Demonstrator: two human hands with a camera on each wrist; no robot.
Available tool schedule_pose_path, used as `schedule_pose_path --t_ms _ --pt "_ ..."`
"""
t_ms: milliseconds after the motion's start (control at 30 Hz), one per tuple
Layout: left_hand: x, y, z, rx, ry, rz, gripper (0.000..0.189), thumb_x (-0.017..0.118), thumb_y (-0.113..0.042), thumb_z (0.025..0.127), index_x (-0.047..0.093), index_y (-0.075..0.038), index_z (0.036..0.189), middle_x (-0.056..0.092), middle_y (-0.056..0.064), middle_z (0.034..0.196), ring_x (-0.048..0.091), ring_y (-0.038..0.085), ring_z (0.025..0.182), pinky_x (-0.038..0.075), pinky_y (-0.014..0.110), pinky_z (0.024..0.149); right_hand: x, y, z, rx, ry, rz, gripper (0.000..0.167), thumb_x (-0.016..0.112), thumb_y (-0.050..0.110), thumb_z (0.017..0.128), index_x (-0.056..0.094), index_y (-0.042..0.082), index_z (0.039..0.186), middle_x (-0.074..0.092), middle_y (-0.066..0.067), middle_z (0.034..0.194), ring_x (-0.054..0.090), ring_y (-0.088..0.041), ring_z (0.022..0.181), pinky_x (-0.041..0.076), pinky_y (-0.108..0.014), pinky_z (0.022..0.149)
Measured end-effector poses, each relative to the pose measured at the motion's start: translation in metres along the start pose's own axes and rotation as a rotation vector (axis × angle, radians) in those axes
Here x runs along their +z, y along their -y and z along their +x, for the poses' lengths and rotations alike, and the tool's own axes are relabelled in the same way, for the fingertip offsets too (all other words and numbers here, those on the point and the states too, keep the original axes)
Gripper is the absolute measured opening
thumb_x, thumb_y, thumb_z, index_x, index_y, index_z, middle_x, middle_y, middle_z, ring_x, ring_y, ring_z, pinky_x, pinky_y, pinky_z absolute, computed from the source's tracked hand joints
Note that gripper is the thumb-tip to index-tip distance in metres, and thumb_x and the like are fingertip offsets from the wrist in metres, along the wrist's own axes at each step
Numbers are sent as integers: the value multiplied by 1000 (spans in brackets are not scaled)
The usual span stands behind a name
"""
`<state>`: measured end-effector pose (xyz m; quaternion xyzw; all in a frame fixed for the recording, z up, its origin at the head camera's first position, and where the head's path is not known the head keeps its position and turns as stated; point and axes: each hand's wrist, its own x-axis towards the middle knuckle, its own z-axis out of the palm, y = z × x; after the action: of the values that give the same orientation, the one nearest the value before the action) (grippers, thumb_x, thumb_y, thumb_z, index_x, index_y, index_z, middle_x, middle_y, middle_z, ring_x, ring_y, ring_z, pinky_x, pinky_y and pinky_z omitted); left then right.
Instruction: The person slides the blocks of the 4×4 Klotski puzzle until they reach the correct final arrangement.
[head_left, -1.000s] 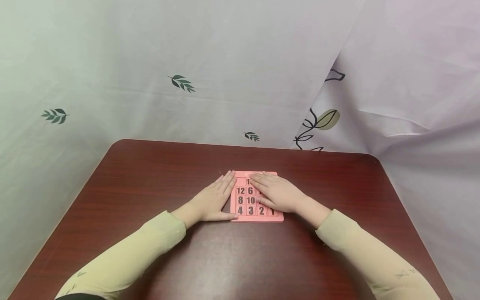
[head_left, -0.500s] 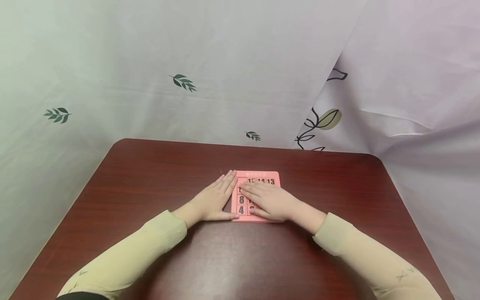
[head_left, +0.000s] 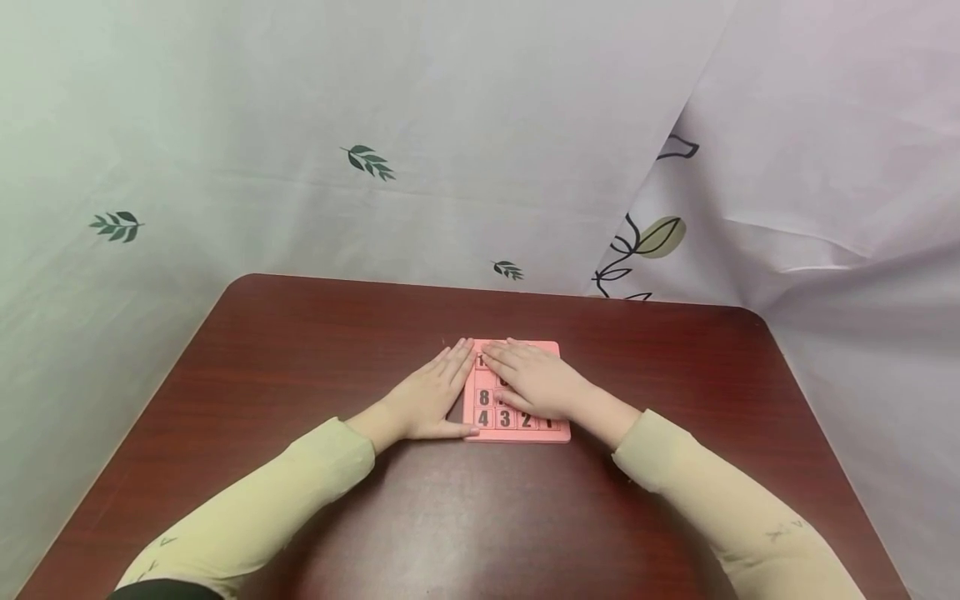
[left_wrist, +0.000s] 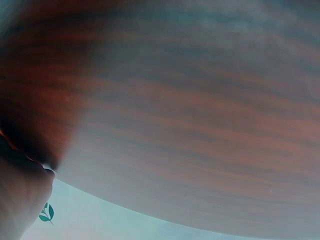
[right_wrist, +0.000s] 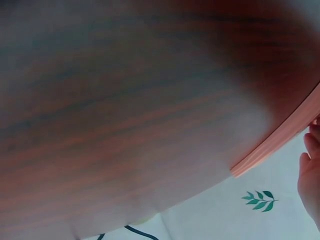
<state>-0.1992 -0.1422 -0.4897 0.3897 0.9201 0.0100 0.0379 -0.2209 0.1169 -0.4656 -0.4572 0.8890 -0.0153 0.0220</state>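
Observation:
A pink number sliding puzzle [head_left: 516, 435] lies flat on the table in the head view. My left hand [head_left: 426, 402] rests along its left side, fingers straight at the upper left corner and thumb on the lower left corner. Across the upper tiles lies my right hand [head_left: 542, 382], fingers extended, fingertips touching near the top left tile [head_left: 482, 361]. Below that tile is a blank slot. The 8, 4, 3 and 2 show; the right hand hides most others. In the right wrist view the puzzle's edge [right_wrist: 275, 142] and part of the right hand [right_wrist: 312, 175] appear.
The dark red wooden table [head_left: 315, 333] has rounded far corners. Behind it hangs a pale curtain [head_left: 450, 125] with leaf prints, overlapping another cloth [head_left: 825, 167] on the right.
My right hand moved left and down over the tiles, then up toward the top left. A tile now fills the upper left corner, with the blank slot below it. The left hand stays put.

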Motion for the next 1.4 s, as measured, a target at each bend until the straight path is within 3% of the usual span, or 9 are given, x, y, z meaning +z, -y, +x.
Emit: schedule_pose_path --t_ms 133,433,800,1100,1400 --pt "0 0 1 5 -1 -4 117 53 -76 95 16 10 166 8 29 176 10 39 166 17 47 137 0 7 -10 -25 -8 2 66 52 44 110 42 6 163 40 -11 171 37 -25 161 29 -45 134" --pt "-3 -1 0 5 1 0 119 54 -76 95 16 11 165 8 31 175 11 41 166 18 48 137 5 27 -38 -197 -80 -40 63 55 44 108 48 9 160 50 -7 165 48 -25 154 41 -44 128" --pt "-6 -2 -1 11 -13 -6 117 56 -74 95 19 12 164 11 32 175 14 42 165 20 48 136 6 16 -29 -179 -64 -43 61 54 41 109 47 7 160 49 -9 166 47 -26 155 39 -43 128" --pt "-1 -3 1 2 6 -14 116 54 -74 96 16 11 165 9 30 176 12 40 166 18 48 137 3 9 -21 -141 -21 18 61 53 38 110 45 5 161 44 -11 169 42 -26 158 34 -44 131" --pt "-3 -2 0 -7 20 3 117 54 -75 96 15 11 165 7 31 176 10 40 166 17 47 137 9 27 -45 -264 -101 -52 64 56 44 108 47 8 160 50 -7 165 48 -24 154 41 -41 127"
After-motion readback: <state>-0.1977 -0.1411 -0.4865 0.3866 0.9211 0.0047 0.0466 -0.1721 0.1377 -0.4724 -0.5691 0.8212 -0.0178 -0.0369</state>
